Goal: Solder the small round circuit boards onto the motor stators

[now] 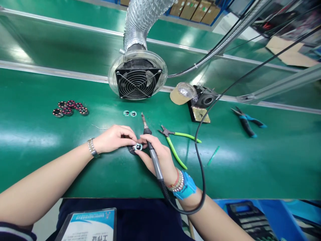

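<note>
My left hand (114, 139) pinches a small round circuit board (137, 146) at its fingertips, with a dark round part (131, 150) under it, partly hidden by my fingers. My right hand (156, 155) grips a soldering iron (154, 163) like a pen. The iron's tip (143, 121) points away from me, clear of the board. Its black cable loops past my right wrist. A thin solder wire (100, 128) lies on the bench near my left hand.
A fume extractor fan (137, 79) with a flexible duct stands ahead on the green bench (250, 170). Several ringed parts (70, 107) and round boards (129, 113) lie near it. Green-handled pliers (177, 144), blue-handled pliers (247, 122) and an iron stand (202, 100) sit to the right.
</note>
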Demonstrator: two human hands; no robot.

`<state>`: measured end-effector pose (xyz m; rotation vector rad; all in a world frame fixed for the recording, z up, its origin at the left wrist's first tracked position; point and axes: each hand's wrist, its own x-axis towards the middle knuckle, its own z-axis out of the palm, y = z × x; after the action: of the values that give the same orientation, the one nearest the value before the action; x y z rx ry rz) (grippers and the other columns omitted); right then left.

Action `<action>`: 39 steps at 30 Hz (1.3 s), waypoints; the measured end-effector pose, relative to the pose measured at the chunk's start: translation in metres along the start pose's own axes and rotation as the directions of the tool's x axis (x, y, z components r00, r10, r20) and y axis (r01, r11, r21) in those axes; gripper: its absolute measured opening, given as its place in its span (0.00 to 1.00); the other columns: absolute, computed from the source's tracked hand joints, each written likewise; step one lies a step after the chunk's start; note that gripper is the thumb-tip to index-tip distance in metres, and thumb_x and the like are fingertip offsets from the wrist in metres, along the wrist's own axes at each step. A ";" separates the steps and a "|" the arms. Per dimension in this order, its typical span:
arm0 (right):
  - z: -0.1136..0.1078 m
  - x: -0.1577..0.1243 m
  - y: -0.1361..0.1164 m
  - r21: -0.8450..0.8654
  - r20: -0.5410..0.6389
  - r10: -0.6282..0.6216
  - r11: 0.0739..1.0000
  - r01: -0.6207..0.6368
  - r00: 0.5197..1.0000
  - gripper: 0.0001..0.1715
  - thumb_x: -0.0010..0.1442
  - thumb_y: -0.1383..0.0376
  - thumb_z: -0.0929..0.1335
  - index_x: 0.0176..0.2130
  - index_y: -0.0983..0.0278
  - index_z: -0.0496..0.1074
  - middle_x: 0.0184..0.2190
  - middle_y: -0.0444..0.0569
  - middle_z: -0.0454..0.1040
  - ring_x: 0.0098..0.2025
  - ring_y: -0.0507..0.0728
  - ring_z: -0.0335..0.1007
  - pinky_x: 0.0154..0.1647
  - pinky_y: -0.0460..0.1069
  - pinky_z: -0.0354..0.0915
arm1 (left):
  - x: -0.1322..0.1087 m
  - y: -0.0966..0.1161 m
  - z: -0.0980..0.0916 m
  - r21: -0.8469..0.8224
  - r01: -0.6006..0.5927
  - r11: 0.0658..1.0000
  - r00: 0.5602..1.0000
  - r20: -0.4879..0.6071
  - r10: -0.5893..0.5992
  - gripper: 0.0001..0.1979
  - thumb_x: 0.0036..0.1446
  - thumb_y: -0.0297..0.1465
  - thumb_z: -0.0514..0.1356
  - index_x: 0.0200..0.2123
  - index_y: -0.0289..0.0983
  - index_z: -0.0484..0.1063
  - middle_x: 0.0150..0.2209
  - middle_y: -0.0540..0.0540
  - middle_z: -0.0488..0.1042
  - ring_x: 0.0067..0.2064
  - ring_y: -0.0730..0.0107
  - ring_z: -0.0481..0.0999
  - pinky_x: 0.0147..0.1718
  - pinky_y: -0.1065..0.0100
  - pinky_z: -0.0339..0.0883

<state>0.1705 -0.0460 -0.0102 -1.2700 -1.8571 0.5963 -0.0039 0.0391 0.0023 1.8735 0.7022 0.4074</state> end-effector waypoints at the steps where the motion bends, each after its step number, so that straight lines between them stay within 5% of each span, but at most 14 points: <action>1: 0.000 0.000 0.000 -0.002 0.001 -0.001 1.000 0.001 1.000 0.23 0.53 0.71 0.68 0.48 0.60 0.60 0.37 0.47 0.71 0.37 0.53 0.69 0.41 0.48 0.67 | 0.001 0.000 0.000 0.002 -0.001 1.000 1.000 0.022 0.001 0.07 0.53 0.31 0.58 0.29 0.35 0.73 0.32 0.49 0.72 0.34 0.74 0.71 0.37 0.73 0.62; 10: -0.001 0.000 0.000 0.002 0.005 -0.008 1.000 0.008 1.000 0.25 0.52 0.71 0.69 0.48 0.60 0.60 0.39 0.48 0.71 0.38 0.54 0.68 0.41 0.48 0.67 | 0.001 0.000 0.003 0.040 0.038 0.998 0.998 0.057 -0.040 0.05 0.50 0.30 0.58 0.27 0.33 0.71 0.32 0.49 0.69 0.28 0.79 0.68 0.28 0.76 0.62; 18: -0.001 0.005 -0.007 -0.034 -0.084 -0.140 0.990 0.138 0.987 0.22 0.54 0.76 0.64 0.47 0.60 0.61 0.33 0.47 0.70 0.35 0.54 0.66 0.40 0.51 0.66 | 0.001 0.004 0.007 0.089 0.045 0.995 0.999 -0.012 -0.044 0.04 0.49 0.28 0.59 0.26 0.32 0.71 0.28 0.49 0.70 0.28 0.77 0.69 0.28 0.75 0.62; 26: 0.002 0.009 -0.005 -0.055 -0.072 -0.144 0.989 0.140 0.987 0.21 0.53 0.77 0.63 0.46 0.61 0.61 0.31 0.46 0.68 0.34 0.54 0.64 0.38 0.51 0.65 | 0.001 0.005 0.007 0.139 0.013 0.990 1.000 -0.014 -0.011 0.04 0.49 0.28 0.59 0.26 0.33 0.71 0.28 0.50 0.70 0.28 0.77 0.68 0.28 0.75 0.61; 39: 0.005 0.009 -0.004 -0.016 -0.049 -0.077 0.997 0.076 0.996 0.20 0.53 0.75 0.64 0.45 0.60 0.61 0.30 0.44 0.68 0.34 0.53 0.65 0.40 0.50 0.64 | -0.001 0.003 0.001 -0.032 0.057 0.998 0.995 0.084 -0.055 0.05 0.53 0.29 0.56 0.27 0.34 0.69 0.28 0.52 0.67 0.29 0.78 0.66 0.30 0.75 0.59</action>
<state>0.1627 -0.0390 -0.0067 -1.2059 -1.8632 0.5074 -0.0032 0.0372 0.0051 1.8238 0.6863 0.3021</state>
